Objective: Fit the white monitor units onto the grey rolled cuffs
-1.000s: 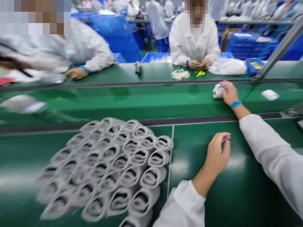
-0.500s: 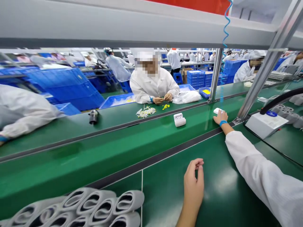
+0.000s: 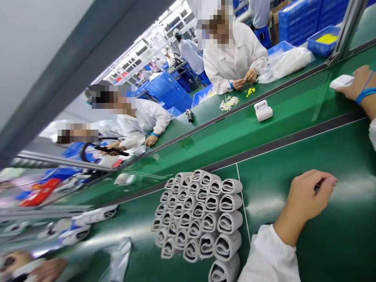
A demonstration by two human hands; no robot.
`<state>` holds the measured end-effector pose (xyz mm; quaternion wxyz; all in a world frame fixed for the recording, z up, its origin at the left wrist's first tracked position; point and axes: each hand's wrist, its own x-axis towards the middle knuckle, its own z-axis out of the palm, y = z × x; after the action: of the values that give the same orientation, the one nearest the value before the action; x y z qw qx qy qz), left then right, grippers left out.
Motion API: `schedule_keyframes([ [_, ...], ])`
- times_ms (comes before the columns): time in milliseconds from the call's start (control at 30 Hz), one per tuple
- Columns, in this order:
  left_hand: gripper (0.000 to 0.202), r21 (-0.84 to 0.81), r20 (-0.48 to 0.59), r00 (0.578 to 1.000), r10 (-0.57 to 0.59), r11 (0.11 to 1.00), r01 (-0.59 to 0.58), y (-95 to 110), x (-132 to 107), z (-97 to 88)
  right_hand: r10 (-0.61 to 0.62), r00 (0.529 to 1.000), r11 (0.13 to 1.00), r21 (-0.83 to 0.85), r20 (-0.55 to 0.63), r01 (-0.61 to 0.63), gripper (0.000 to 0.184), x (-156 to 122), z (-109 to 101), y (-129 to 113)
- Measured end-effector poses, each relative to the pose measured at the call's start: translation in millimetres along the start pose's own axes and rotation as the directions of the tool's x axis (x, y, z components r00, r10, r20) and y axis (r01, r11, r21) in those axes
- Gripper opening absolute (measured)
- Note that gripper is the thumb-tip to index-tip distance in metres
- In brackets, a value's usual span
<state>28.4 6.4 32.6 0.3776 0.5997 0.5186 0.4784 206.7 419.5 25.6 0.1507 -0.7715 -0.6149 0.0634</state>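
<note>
My left hand rests on the green bench top, its fingers curled in loosely with nothing showing inside them. A block of several grey rolled sleeves lies just to its left. My right hand, with a blue strap at the wrist, reaches far out to the conveyor belt at the frame's right edge. It lies over a small white device; the hand is partly cut off by the frame.
A second white device sits on the belt. Across it a person in a white coat handles small white and yellow parts; others work at the left. Blue bins, a plastic bag and a metal post stand beyond.
The view has tilted and swung left and down, so the grey sleeves show again. My right hand stays on the white device; my left hand keeps its curled pose.
</note>
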Motion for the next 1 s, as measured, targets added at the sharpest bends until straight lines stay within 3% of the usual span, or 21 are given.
schedule_keyframes([
  [100,0.023,0.002,-0.003,1.0,-0.006,1.0,0.006,-1,0,-1.5,-0.185,0.983,0.982,0.036,0.01,0.184,0.122,-11,-5,-12],
  [200,0.026,0.014,0.001,1.0,0.01,1.0,-0.01,-2,0,-2.7,-0.405,0.914,0.905,0.154,0.025,0.397,0.11,-54,-9,-35],
  [267,0.028,0.043,0.008,1.0,0.028,0.999,-0.029,-3,-2,-3.4,-0.606,0.795,0.777,0.232,0.026,0.585,0.092,-98,-7,-53],
  [367,0.033,0.121,0.048,0.996,0.081,0.989,-0.086,-5,-5,-4.7,-0.814,0.58,0.548,0.363,0.027,0.754,0.081,-173,5,-71],
  [467,0.038,0.241,0.156,0.975,0.158,0.951,-0.193,-3,-10,-5.5,-0.919,0.393,0.338,0.52,0.004,0.785,0.069,-238,25,-74],
  [500,0.039,0.284,0.197,0.964,0.178,0.931,-0.23,-2,-11,-5.5,-0.935,0.355,0.298,0.557,0.006,0.775,0.067,-254,30,-72],
  [600,0.04,0.386,0.275,0.944,0.183,0.878,-0.283,7,-17,-5.3,-0.956,0.292,0.237,0.649,0.024,0.723,0.064,-288,35,-58],
  [667,0.04,0.421,0.263,0.948,0.18,0.863,-0.281,14,-25,-6.2,-0.967,0.252,0.198,0.713,0.031,0.673,0.059,-299,30,-47],
  [767,0.034,0.499,0.049,0.958,0.283,0.824,-0.269,25,-47,-13.1,-0.969,0.248,0.161,0.796,0.014,0.584,0.051,-305,23,-33],
  [833,0.028,0.607,-0.199,0.892,0.406,0.766,-0.213,30,-68,-24.0,-0.966,0.259,0.153,0.82,0.006,0.552,0.052,-304,20,-27],
  [900,0.022,0.722,-0.418,0.78,0.465,0.691,-0.025,34,-88,-40.8,-0.974,0.226,0.142,0.815,0.014,0.561,0.056,-302,19,-23],
  [1000,0.028,0.746,-0.619,0.711,0.332,0.532,0.401,40,-110,-72.2,-0.993,0.117,0.093,0.803,0.029,0.588,0.056,-300,14,-22],
])
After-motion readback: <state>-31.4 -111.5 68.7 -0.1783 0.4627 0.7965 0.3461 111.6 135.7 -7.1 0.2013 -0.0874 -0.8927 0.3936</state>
